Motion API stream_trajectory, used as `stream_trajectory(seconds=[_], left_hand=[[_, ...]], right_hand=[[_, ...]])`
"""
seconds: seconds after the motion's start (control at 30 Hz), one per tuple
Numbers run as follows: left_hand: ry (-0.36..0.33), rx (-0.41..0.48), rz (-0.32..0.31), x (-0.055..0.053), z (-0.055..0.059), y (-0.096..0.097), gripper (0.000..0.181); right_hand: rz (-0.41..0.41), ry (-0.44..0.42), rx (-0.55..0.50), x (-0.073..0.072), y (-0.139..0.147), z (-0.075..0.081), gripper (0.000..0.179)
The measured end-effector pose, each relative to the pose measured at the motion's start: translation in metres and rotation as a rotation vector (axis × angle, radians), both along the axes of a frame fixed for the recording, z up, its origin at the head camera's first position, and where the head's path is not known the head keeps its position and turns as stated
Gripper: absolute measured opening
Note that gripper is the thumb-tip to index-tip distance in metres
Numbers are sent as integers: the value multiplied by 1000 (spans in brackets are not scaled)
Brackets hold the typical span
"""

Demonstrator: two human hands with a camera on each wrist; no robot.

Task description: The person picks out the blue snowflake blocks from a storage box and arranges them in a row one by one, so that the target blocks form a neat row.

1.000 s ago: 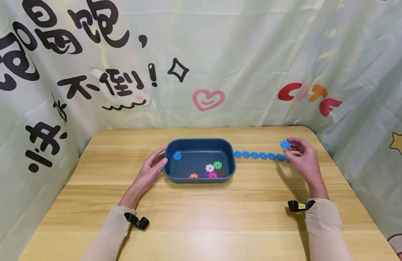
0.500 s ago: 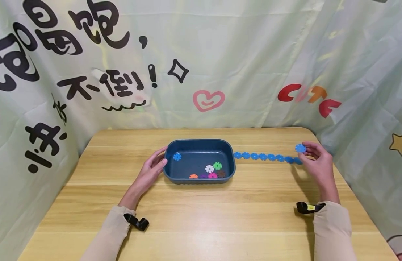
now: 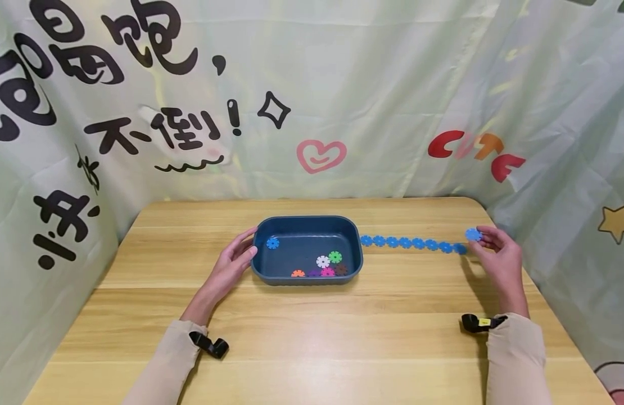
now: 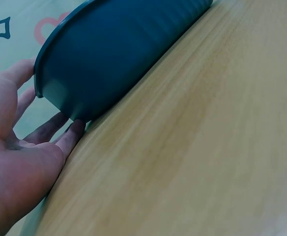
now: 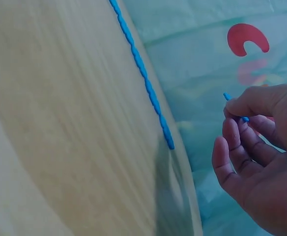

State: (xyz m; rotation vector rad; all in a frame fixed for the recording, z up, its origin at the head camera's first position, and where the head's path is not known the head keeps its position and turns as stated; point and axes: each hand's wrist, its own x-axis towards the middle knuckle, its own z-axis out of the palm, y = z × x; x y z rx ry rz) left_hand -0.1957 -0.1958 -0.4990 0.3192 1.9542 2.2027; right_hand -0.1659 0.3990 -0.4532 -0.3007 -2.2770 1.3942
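Observation:
At the left end of a dark blue plastic tray [image 3: 307, 278], my left hand [image 3: 232, 263] holds on with its thumb at the rim. In the left wrist view its fingers [image 4: 47, 129] reach the lower part of the outer wall. My right hand [image 3: 501, 259] pinches a blue snowflake disc [image 3: 473, 234] between thumb and fingertips, raised above the table by the far right edge. Just left of it ends a row of blue snowflake discs [image 3: 405, 243], laid edge to edge from the tray's right side; the right wrist view shows this row [image 5: 146, 81] edge-on.
Inside the tray lie one blue disc [image 3: 273, 243] at the left and several others at the right front, among them a white disc [image 3: 323, 261] and a green disc [image 3: 335, 257]. A printed curtain [image 3: 383, 112] hangs behind the wooden table [image 3: 312, 337].
My right hand has carried its blue disc to the right and slightly toward me, past the row's end, uncovering the last discs there. The left hand stays at the tray.

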Motion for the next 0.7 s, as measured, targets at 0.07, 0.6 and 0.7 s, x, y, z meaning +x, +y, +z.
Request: stream_trajectory(seconds=[0.07,0.6,0.7], left_hand=[[0,8,-3,0,0,0,55],[2,-3,-1,4,4,1,55],[2,-4,0,4,5,1,56]], right_hand=[[-7,-12,8,0,2,-2,38],[-25,-154,128,3,17,-9,41],[-11,-165,165,2,20,-11,39]])
